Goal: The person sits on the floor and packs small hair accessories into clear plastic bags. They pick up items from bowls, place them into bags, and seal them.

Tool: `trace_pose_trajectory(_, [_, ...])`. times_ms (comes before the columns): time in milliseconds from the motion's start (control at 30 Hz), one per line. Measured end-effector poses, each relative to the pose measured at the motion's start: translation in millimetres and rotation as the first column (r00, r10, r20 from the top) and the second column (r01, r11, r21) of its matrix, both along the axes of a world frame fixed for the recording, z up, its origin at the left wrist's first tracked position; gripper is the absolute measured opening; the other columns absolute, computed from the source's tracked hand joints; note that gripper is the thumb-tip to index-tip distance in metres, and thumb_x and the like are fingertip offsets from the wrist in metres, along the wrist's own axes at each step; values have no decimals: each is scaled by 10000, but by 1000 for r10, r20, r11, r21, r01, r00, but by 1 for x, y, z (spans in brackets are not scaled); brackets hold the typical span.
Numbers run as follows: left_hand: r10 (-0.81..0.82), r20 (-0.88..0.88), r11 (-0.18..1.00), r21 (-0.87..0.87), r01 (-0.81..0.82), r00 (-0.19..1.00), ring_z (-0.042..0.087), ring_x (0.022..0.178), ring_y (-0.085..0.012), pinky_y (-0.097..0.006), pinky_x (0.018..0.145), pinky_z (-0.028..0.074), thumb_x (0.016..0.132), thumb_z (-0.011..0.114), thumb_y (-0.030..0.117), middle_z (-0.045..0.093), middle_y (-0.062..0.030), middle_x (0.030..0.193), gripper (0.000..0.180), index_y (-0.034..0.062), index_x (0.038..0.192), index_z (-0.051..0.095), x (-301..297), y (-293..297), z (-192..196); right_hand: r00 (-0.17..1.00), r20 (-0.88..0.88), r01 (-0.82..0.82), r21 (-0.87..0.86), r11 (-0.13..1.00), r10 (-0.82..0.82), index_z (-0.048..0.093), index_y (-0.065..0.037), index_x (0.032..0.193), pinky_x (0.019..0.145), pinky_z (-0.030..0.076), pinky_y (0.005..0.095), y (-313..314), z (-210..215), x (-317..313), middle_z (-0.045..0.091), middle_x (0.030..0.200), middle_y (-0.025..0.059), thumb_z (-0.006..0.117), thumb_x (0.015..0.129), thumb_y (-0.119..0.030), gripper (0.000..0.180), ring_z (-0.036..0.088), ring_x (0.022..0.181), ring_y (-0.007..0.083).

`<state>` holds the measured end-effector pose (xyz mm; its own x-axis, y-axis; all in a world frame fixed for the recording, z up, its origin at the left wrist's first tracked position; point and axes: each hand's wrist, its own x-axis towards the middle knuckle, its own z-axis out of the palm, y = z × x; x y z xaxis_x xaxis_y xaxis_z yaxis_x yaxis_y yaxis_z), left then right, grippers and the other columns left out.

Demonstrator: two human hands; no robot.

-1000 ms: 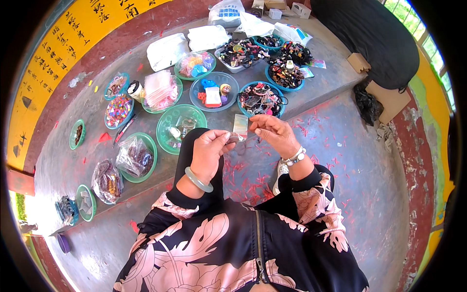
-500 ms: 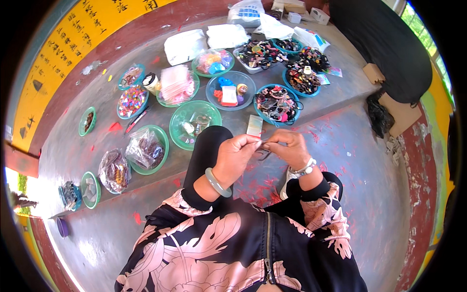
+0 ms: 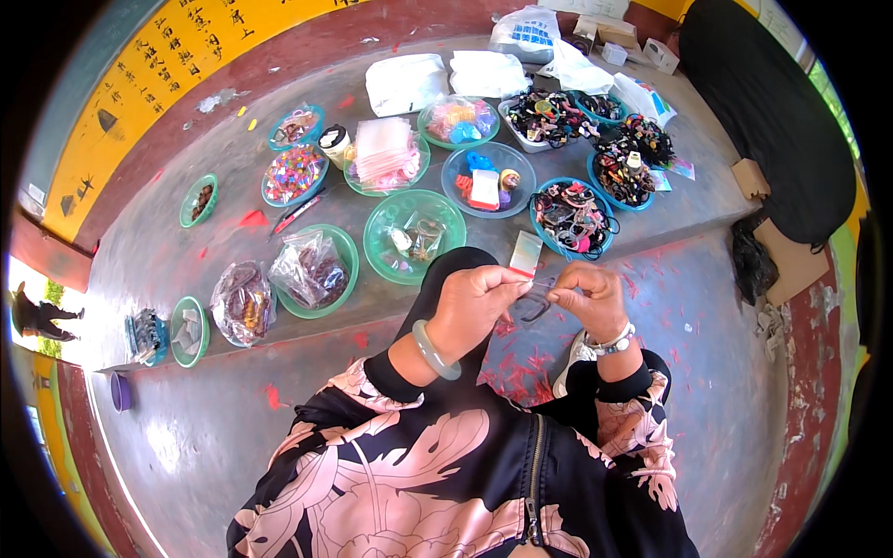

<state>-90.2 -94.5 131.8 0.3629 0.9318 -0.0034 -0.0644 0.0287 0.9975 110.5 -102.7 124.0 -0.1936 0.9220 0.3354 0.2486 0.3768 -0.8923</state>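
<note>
Clear packet [image 3: 538, 293] (white-pink card [image 3: 526, 253] on top) pinched between left hand [image 3: 474, 302] and right hand [image 3: 588, 298].

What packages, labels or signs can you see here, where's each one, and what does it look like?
Small card: held up by the left hand, rectangular, white with a red end.
Plastic bags: far side of the ledge, white, lumpy.
Cardboard box: right, brown, open.
Painted wall band: upper left, yellow with dark characters.

The left hand [image 3: 474, 302] and right hand [image 3: 588, 296] now sit closer together than a second ago, fingers pinching a thin dark hair tie [image 3: 539, 302] between them. The small card [image 3: 525, 253] now stands above the left fingertips, nearer the blue bowl [image 3: 542, 223].
</note>
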Motion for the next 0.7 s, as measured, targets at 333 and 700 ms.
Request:
trace_pose_trajectory(333, [565, 250, 820, -277, -501, 786, 631, 715, -160, -210, 519, 468, 866, 547, 127, 640, -107, 829, 197, -19, 995, 578, -114, 101, -53, 879, -401, 177, -231, 957, -259, 606, -26, 664, 555, 372, 219, 27, -17, 33, 570, 641, -6, 670, 757, -74, 123, 487, 591, 73])
trace_pose_trajectory(700, [844, 268, 512, -661, -548, 465, 632, 758, -253, -264, 614, 498, 870, 498, 74, 609, -133, 849, 104, -8, 933, 500, -130, 192, -229, 951, -187, 151, -414, 897, -247, 601, -32, 634, 521, 348, 206, 41, -39, 19, 544, 599, -33, 702, 743, -114, 170, 448, 569, 45])
